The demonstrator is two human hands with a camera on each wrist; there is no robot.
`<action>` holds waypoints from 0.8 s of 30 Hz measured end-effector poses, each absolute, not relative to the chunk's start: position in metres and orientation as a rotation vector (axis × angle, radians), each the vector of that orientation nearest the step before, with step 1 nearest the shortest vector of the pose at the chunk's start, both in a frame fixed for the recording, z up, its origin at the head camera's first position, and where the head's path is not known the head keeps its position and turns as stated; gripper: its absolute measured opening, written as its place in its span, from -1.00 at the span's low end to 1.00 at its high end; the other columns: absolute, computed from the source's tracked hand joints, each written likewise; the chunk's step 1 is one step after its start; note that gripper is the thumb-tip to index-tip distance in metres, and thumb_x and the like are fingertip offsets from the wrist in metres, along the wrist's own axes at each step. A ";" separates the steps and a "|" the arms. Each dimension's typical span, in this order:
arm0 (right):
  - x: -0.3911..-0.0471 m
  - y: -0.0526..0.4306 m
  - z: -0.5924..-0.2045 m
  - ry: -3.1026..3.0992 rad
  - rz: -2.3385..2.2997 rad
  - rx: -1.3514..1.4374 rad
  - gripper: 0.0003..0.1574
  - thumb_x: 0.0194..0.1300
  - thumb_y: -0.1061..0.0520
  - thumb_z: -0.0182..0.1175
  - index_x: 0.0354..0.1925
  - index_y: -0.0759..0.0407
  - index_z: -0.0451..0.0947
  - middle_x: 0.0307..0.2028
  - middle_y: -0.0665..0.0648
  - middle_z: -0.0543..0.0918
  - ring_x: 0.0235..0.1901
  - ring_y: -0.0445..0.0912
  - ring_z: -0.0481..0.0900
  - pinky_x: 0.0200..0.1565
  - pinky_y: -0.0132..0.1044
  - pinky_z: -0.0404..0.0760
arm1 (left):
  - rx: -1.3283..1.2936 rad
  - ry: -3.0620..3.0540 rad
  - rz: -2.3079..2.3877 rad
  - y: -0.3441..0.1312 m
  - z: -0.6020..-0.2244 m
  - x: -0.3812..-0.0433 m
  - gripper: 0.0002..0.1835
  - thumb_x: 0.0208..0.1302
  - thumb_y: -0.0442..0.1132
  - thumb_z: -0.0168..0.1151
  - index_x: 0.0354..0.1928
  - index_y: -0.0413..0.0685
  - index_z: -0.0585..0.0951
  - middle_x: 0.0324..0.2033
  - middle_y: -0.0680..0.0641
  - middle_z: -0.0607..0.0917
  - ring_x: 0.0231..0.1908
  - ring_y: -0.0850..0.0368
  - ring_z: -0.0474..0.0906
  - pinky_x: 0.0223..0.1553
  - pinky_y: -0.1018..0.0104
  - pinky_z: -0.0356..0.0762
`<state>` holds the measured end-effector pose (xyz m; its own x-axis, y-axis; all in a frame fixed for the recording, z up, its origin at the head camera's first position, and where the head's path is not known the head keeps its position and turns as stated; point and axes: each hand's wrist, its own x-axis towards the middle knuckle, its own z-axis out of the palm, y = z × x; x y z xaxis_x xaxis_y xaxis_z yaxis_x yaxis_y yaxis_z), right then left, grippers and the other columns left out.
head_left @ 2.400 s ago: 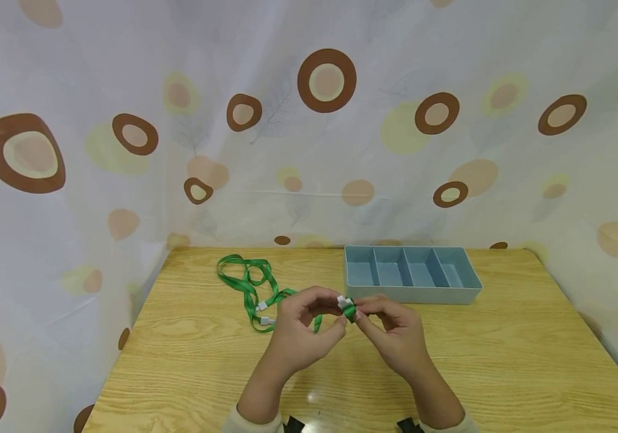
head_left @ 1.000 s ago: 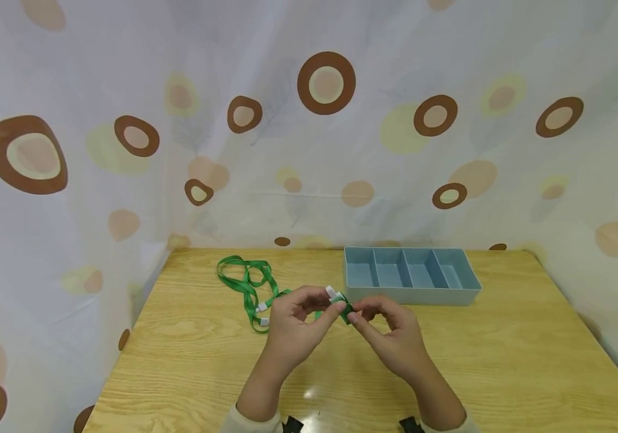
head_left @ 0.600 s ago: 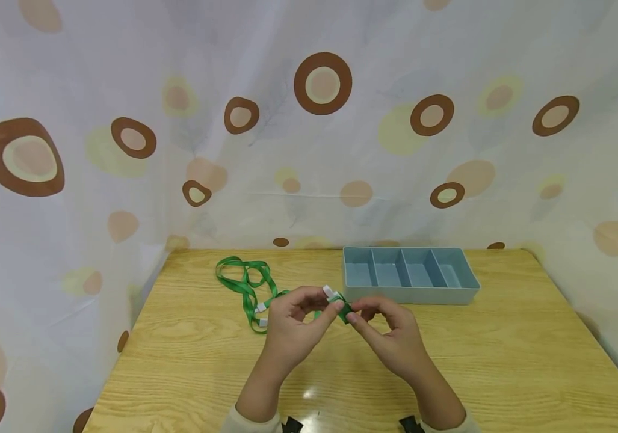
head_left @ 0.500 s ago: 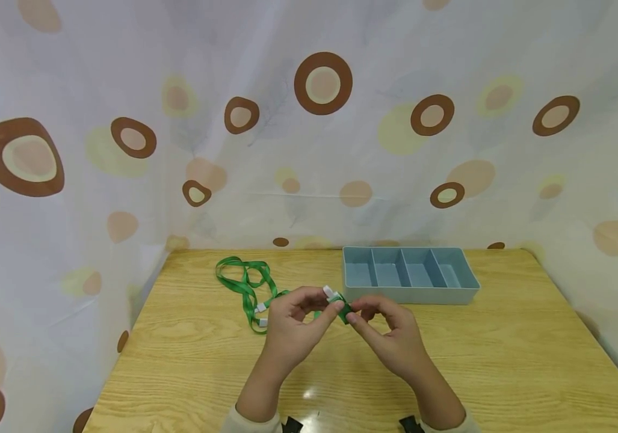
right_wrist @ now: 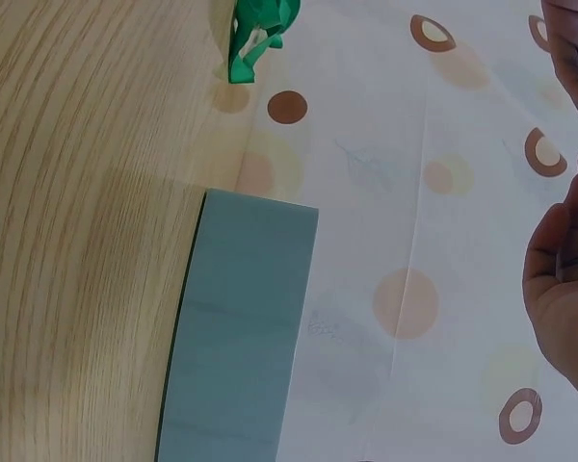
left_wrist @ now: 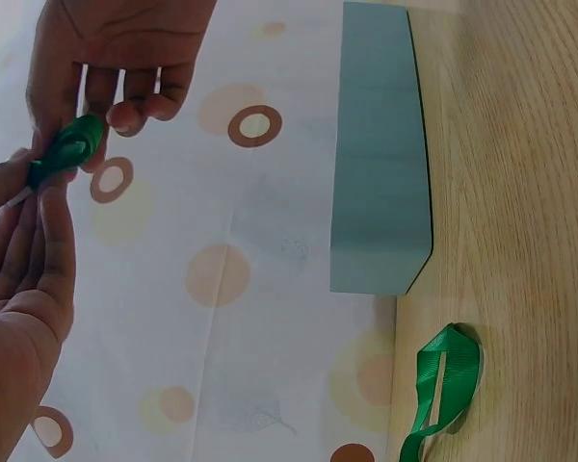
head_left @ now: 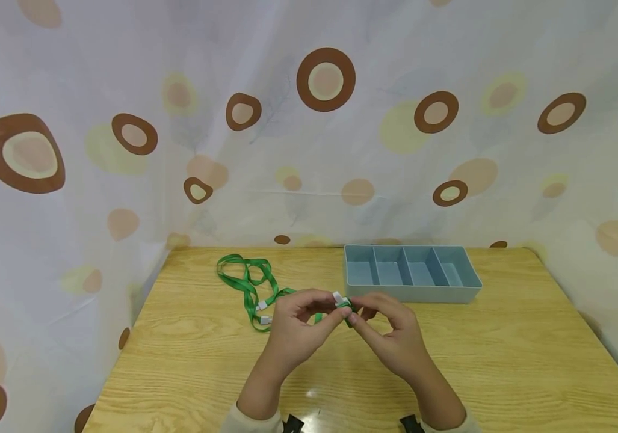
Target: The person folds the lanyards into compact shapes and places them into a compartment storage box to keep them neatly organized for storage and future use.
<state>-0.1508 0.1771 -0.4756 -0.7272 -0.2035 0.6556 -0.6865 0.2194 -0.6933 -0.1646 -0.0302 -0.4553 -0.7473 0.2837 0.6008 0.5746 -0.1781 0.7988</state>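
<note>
Above the middle of the table, both hands hold a green lanyard wound into a small roll, with a white clip sticking out at its upper left. My left hand pinches the roll between thumb and fingers from the left. From the other side, the thumb and forefinger of my right hand grip its lower right part. The left wrist view shows the coiled green ribbon between the two hands. In the right wrist view only a sliver of it shows at the edge.
Loose green lanyards with white clips lie on the wooden table at the left, partly hidden behind my left hand. A blue-grey tray with several compartments stands at the back right. A patterned curtain surrounds the table.
The lanyard roll has turned between the fingers, its white clip swinging left and then back a little right. Both hands keep their grip nearly in place; tray and loose lanyards stay put.
</note>
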 end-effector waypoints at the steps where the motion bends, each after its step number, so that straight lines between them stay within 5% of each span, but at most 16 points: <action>1: -0.151 0.177 -0.476 -2.070 1.517 0.824 -0.49 0.21 0.56 0.40 0.06 0.19 0.77 -0.15 0.08 0.78 -0.27 -0.16 0.66 -0.15 -0.38 0.66 | -1.001 -1.869 -2.024 -0.030 -0.455 -0.165 -0.87 0.35 -0.44 0.44 -0.10 -0.30 0.76 -0.23 -0.31 0.82 -0.19 0.07 0.83 -0.09 0.10 0.83; 11: -0.152 0.177 -0.475 -2.090 1.502 0.800 -0.60 0.23 0.54 0.40 -0.12 0.10 0.72 -0.26 0.04 0.74 -0.29 -0.18 0.62 -0.17 -0.39 0.62 | -1.009 -1.908 -1.994 -0.028 -0.459 -0.165 -0.86 0.38 -0.44 0.42 -0.06 -0.28 0.76 -0.19 -0.29 0.81 -0.18 -0.07 0.81 -0.10 0.13 0.83; 24: -0.150 0.180 -0.473 -2.166 1.472 0.775 -0.67 0.29 0.48 0.40 -0.15 0.09 0.67 -0.25 -0.02 0.69 -0.28 -0.19 0.62 -0.17 -0.40 0.65 | -1.009 -1.927 -2.017 -0.024 -0.461 -0.166 -0.85 0.36 -0.41 0.45 -0.07 -0.23 0.74 -0.20 -0.27 0.80 -0.17 0.03 0.81 -0.09 0.10 0.83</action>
<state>-0.1499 0.1799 -0.4733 -0.7625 -0.2160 0.6099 -0.6466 0.2886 -0.7062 -0.1658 -0.0236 -0.4609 -0.7549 0.3203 0.5723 0.5571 -0.1473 0.8173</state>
